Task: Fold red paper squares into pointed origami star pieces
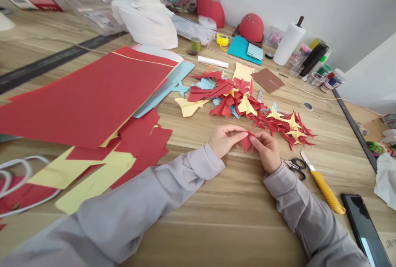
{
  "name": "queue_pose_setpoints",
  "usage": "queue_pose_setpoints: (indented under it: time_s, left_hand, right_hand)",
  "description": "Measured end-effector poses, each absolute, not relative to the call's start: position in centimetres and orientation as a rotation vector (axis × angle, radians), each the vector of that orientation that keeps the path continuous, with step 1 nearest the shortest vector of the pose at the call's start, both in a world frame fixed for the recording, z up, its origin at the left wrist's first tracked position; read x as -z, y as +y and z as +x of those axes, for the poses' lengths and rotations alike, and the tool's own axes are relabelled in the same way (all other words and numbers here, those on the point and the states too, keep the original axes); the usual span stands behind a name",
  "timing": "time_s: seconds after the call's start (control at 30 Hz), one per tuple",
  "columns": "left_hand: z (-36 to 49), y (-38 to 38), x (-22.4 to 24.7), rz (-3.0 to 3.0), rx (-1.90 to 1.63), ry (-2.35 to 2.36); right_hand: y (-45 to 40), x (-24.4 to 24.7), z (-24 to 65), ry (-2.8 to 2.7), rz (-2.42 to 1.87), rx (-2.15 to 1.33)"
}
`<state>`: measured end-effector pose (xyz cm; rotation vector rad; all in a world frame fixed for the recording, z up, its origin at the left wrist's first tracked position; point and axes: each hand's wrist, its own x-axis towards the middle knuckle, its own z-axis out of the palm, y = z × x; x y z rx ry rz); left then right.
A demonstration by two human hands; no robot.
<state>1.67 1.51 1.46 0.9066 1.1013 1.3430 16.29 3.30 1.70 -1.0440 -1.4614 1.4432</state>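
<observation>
Between my two hands is a small folded piece of red paper [246,144], held just above the wooden table. My left hand [225,140] pinches its left side with thumb and forefinger. At its right edge, my right hand [266,150] grips it the same way. Behind the hands lies a heap of folded red paper pieces [224,94], mixed with some yellow and blue ones. Pointed paper stars [293,127], red and yellow, are piled to the right of that heap.
Large red paper sheets [89,94] and yellow strips [95,180] cover the left side. Black-handled scissors [297,167], a yellow utility knife [324,186] and a phone [368,226] lie at right. Bottles [335,80], a white roll [289,44] and red domes [251,27] stand along the back.
</observation>
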Motion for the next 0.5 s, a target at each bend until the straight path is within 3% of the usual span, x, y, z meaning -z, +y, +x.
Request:
queue_pose_setpoints:
  time_s: [0.5]
  left_hand:
    - [1.37,1.6,-1.35,0.896,-1.338,0.983]
  right_hand:
    - [3.39,-1.62,16.46,-1.46,-1.093,-1.393]
